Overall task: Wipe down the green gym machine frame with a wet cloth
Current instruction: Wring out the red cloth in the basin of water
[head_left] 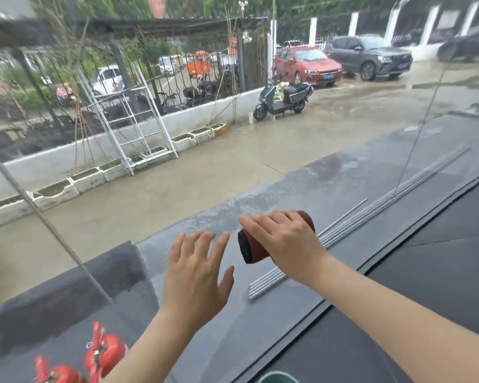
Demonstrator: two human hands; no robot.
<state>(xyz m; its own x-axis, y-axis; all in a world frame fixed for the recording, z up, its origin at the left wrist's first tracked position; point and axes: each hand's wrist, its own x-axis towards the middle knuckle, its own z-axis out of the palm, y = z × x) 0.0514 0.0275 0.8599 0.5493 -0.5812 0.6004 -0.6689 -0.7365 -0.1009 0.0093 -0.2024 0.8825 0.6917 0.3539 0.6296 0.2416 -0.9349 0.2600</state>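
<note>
My right hand (pixel 285 241) grips a rolled reddish-brown cloth (pixel 256 248) with a dark end, held out in front of me over a wet grey ledge (pixel 210 219). My left hand (pixel 197 272) is raised just left of the roll with fingers spread and straight, holding nothing and not touching the cloth. A small green curved edge (pixel 278 376) shows at the bottom of the head view. No green machine frame is in view.
Several thin metal rods (pixel 351 229) lie along the ledge to the right. Two red fire extinguishers (pixel 94 355) stand at the lower left. A dark mat edge (pixel 398 255) runs diagonally on the right. Beyond lie a wet yard, a ladder, planters, a scooter and parked cars.
</note>
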